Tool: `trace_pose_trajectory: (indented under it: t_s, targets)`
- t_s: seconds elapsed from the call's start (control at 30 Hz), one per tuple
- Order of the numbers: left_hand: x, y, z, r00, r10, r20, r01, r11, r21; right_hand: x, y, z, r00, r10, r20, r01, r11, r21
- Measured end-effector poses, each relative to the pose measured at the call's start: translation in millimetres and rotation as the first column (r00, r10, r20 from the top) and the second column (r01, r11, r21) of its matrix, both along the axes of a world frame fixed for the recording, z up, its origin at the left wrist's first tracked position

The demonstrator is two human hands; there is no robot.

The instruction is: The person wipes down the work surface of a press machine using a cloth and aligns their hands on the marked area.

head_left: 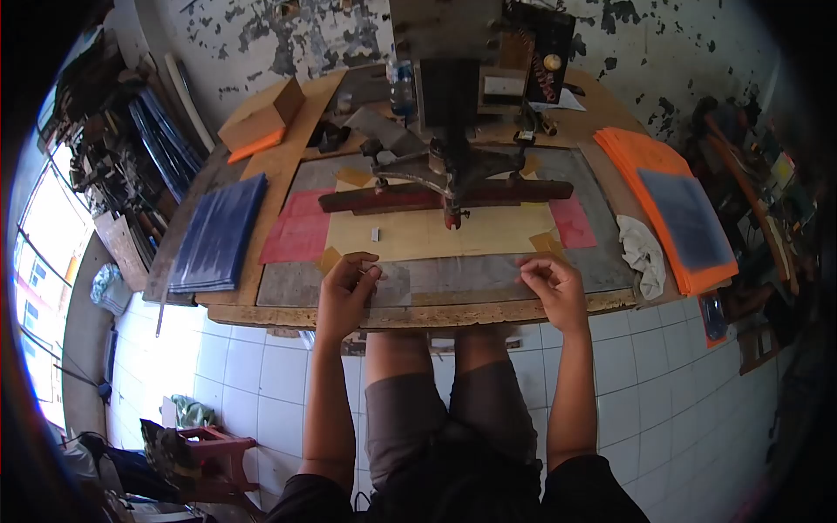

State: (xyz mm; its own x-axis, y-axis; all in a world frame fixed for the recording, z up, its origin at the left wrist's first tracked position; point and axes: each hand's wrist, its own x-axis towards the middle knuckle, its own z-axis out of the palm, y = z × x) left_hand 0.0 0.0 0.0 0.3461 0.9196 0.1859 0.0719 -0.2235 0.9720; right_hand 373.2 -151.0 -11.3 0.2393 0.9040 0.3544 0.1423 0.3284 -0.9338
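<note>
My left hand (349, 292) is at the table's front edge, its fingers curled in a pinch. A small piece of clear plastic film (394, 286) shows beside its fingertips and appears to be held there. My right hand (554, 286) hovers near the front right, thumb and fingers drawn together; what they hold, if anything, cannot be made out. Between and beyond the hands lies a pale yellow sheet (418, 237), with a small grey piece (376, 234) on it. Pink sheets (299, 228) flank it, and tape patches (546, 244) sit at its corners. Over it stands a press head with a long bar (514, 193).
Dark blue plastic covers (218, 234) are stacked at the left. Orange sheets (641, 150) with a blue cover (684, 222) lie at the right, beside a white cloth (641, 253). A cardboard box (261, 113) stands at the back left. A red stool (222, 453) is on the floor.
</note>
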Motion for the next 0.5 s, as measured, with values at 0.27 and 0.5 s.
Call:
trace_pose_trajectory:
  t_s: [0.27,0.5]
  targets:
    - [7,1,8,0.998,0.023,-0.056,-0.017,0.995,0.102,-10,8,8,0.986,-0.134,0.099,0.13,0.99,0.046]
    - [-6,3,-7,1.0,0.006,0.015,-0.007,0.999,0.052,-11,-6,26,0.994,-0.099,0.044,0.103,0.991,-0.087]
